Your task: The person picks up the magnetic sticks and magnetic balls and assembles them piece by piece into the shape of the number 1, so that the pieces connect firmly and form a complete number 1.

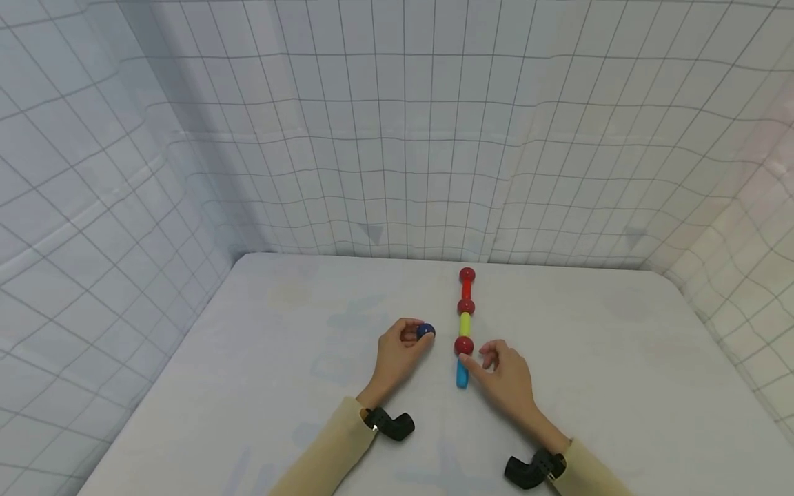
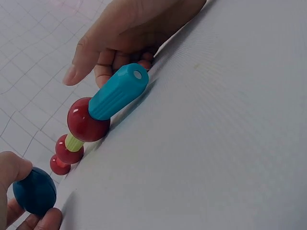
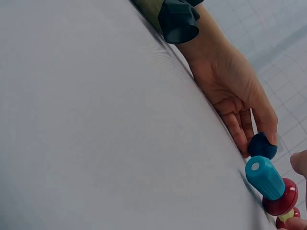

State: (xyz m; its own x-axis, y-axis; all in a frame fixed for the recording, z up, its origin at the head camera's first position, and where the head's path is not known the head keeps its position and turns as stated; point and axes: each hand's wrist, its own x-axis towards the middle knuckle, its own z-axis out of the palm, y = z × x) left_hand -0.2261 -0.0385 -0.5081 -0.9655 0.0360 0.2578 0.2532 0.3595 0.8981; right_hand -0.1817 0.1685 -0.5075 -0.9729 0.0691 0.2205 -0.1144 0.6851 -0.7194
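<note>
A dark blue ball (image 1: 425,331) is pinched between the thumb and fingers of my left hand (image 1: 397,356); the left wrist view shows that ball (image 2: 35,191) held close over the table. Right of it lies a straight chain of red balls (image 1: 464,346) joined by a red rod (image 1: 466,290) and a yellow-green rod (image 1: 465,324). A light blue rod (image 1: 462,373) sticks out from the nearest red ball, its free end toward me. Beside that end of the chain is my right hand (image 1: 505,379), thumb and fingers apart, with nothing between them.
The chain stands on a white table (image 1: 298,310). White grid-patterned sheets (image 1: 397,138) hang behind the table and along both sides. Each wrist carries a black camera mount (image 1: 393,425).
</note>
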